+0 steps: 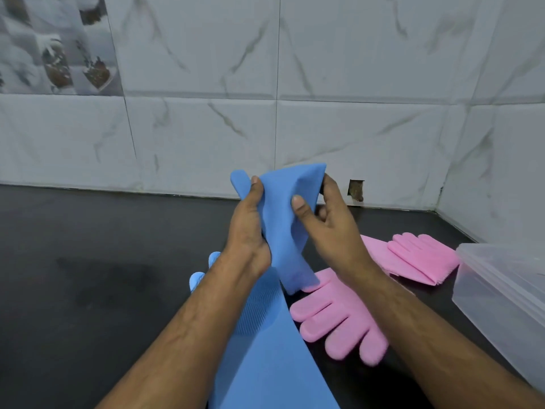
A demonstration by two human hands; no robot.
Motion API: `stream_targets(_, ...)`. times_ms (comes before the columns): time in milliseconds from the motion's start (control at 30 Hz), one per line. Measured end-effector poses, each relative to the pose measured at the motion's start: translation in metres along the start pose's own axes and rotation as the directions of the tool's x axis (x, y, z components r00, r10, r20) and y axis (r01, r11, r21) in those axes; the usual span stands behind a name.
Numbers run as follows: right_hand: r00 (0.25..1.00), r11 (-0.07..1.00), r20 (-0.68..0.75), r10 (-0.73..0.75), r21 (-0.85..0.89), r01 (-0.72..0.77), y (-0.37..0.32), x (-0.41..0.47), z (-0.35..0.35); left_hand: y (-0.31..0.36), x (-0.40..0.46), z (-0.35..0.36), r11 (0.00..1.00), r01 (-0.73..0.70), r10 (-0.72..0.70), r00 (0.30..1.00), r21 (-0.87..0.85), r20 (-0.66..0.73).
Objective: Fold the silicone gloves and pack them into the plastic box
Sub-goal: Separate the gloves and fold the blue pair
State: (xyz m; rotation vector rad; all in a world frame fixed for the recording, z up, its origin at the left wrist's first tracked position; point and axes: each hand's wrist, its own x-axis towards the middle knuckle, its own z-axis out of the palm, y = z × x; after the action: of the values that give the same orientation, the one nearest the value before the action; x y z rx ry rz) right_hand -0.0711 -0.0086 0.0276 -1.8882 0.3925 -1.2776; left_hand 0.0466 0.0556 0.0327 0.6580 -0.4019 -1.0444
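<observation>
I hold a blue silicone glove (287, 219) up above the dark counter, its body bent over between both hands. My left hand (247, 228) grips its left side, with one glove finger sticking up behind the thumb. My right hand (327, 222) pinches its right edge. A second blue glove (265, 343) lies flat on the counter under my left forearm. A pink glove (339, 323) lies spread out below my right forearm. Another pink glove (413, 258), folded, rests further right. The clear plastic box (501, 293) stands at the right edge.
The black counter (103, 261) runs along a white marble-tiled wall (265, 113) that turns a corner at the right. A small hole in the wall (356, 190) sits just above the counter behind my right hand.
</observation>
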Motion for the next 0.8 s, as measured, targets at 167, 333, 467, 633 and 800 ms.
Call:
stream_targets(167, 0.984, 0.913, 0.046, 0.172, 0.368, -0.177, 0.000, -0.003, 0.000, 0.008, -0.008, -0.001, 1.000, 0.014, -0.014, 0.996, -0.003, 0.086)
stream_targets(333, 0.927, 0.742, 0.219, 0.306, 0.555, -0.376, -0.004, -0.011, -0.007, 0.006, -0.028, -0.011, 0.990, 0.114, -0.117, 0.993, 0.084, 0.035)
stream_targets(467, 0.833, 0.686, 0.346, 0.432, 0.473, -0.553, -0.002, -0.029, -0.003, 0.003, -0.050, -0.028, 0.989, 0.087, -0.082, 0.996, 0.123, -0.039)
stream_targets(633, 0.793, 0.646, 0.385, 0.472, 0.460, -0.608, -0.010, -0.057, 0.009, 0.000, -0.080, -0.046, 0.974, -0.011, 0.022, 0.999, 0.225, -0.044)
stream_targets(800, 0.774, 0.566, 0.467, 0.427, 0.529, -0.632, -0.023, -0.081, 0.014, 0.003, -0.104, -0.069, 0.906, -0.008, 0.033, 0.998, 0.423, -0.052)
